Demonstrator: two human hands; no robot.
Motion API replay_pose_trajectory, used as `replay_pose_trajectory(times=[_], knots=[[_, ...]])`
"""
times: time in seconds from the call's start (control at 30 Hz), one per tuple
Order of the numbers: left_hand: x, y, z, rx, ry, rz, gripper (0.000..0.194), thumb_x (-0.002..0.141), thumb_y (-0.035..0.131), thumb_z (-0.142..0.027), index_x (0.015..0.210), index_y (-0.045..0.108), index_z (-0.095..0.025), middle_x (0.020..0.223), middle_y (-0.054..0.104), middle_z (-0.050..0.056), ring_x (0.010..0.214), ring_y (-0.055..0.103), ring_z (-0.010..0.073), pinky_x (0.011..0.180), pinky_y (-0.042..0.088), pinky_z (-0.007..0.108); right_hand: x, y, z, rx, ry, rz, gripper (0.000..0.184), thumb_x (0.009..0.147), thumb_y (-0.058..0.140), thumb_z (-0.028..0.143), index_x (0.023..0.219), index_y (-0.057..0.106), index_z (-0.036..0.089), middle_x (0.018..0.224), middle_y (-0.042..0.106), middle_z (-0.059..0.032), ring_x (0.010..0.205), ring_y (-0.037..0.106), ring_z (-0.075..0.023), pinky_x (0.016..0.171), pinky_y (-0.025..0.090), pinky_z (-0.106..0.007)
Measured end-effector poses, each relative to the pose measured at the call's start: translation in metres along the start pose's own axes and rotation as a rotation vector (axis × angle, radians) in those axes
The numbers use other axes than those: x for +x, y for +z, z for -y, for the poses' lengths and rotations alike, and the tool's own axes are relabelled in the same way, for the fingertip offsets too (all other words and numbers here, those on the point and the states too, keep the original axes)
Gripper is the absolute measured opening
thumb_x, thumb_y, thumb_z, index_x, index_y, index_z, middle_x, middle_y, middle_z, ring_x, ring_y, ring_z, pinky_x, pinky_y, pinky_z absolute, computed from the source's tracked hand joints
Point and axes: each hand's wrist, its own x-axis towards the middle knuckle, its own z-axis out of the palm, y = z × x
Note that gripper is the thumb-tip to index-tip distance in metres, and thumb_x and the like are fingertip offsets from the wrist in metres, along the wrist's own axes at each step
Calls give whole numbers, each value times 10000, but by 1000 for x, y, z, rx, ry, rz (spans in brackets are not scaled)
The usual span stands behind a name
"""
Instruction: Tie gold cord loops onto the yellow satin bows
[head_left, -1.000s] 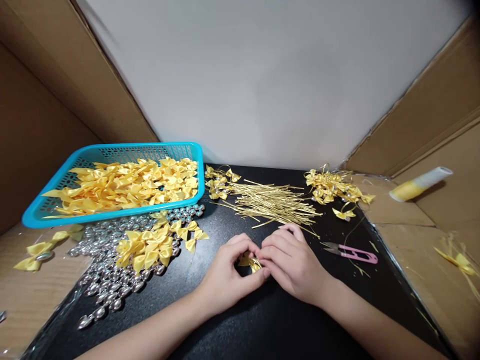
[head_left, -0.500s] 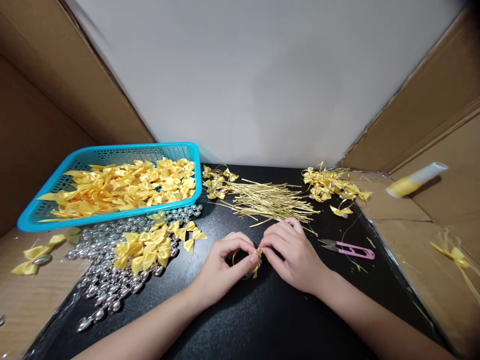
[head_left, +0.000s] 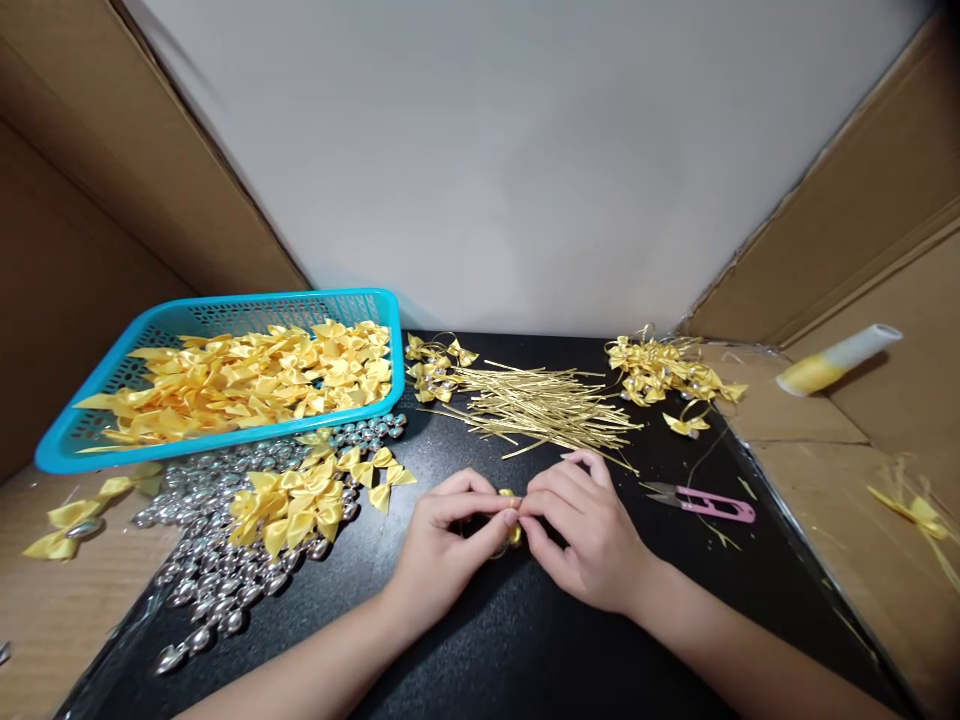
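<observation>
Near the middle of the black tabletop, my left hand point(head_left: 457, 530) pinches a small yellow ribbon bow point(head_left: 514, 537) between thumb and forefinger, and the fingers hide most of it. My right hand point(head_left: 581, 525) meets it from the right, thumb and forefinger pinched together at the bow's edge. What lies between those right fingertips is too small to make out. Just beyond my hands is a pile of gold cords point(head_left: 547, 405). Left of my left hand, loose yellow bows point(head_left: 289, 505) rest on a spread of silver beads point(head_left: 217, 570).
A blue basket point(head_left: 217, 445) full of yellow bows stands at the back left. Bows with gold loops point(head_left: 652, 370) are heaped at the back right. Pink thread snips point(head_left: 712, 505) lie right of my right hand. Cardboard walls point(head_left: 847, 190) flank the table; a tube point(head_left: 840, 360) sits right.
The bow has turned between my fingers, and the gold loop that showed by my left thumb is now mostly hidden. Both hands stay in nearly the same place.
</observation>
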Motion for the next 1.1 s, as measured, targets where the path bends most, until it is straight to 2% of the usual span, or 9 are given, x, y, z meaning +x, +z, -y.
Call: replay_pose_trajectory(times=[0.13, 0.33, 0.5, 0.7, 0.87, 1.1], knots=[[-3, 3, 0, 89, 35, -1, 98, 803, 687, -196, 795, 785, -193, 686, 650, 36, 623, 572, 142, 541, 424, 237, 0, 0, -1, -3, -4, 9, 132, 906, 490, 152, 823, 589, 179, 788, 643, -20, 762, 558, -156, 878, 330, -377], [-5, 2, 4, 181, 75, 14, 65, 807, 696, -197, 778, 750, -175, 723, 668, 40, 666, 594, 153, 584, 440, 252, -1, 0, -2, 53, 27, 77, 119, 924, 457, 152, 851, 548, 175, 823, 626, -29, 784, 547, -166, 863, 324, -388], [-3, 1, 2, 192, 89, 32, 103, 825, 673, -201, 739, 721, -173, 722, 661, 37, 683, 595, 160, 611, 445, 266, 0, 0, -5, 314, 148, 106, 47, 896, 525, 153, 911, 529, 197, 871, 592, -28, 843, 542, -175, 804, 379, -346], [-3, 1, 1, 173, 89, 53, 117, 840, 641, -199, 749, 711, -172, 733, 664, 41, 694, 582, 165, 614, 436, 271, 2, 2, -13, 561, 224, 171, 152, 823, 611, 112, 913, 536, 209, 898, 574, -26, 880, 544, -176, 803, 441, -319], [-1, 0, 2, 173, 43, 70, 126, 848, 637, -219, 757, 714, -178, 749, 664, 42, 707, 580, 169, 618, 432, 273, -1, 7, -17, 550, 231, 153, 102, 863, 613, 131, 862, 544, 207, 872, 592, -20, 869, 555, -172, 803, 429, -327], [0, 1, 4, 206, 27, 65, 112, 859, 635, -214, 793, 723, -195, 773, 669, 32, 739, 604, 170, 655, 447, 279, -1, 9, -20, 464, 246, 120, 131, 853, 622, 103, 792, 557, 198, 829, 624, -10, 841, 577, -172, 774, 423, -328]])
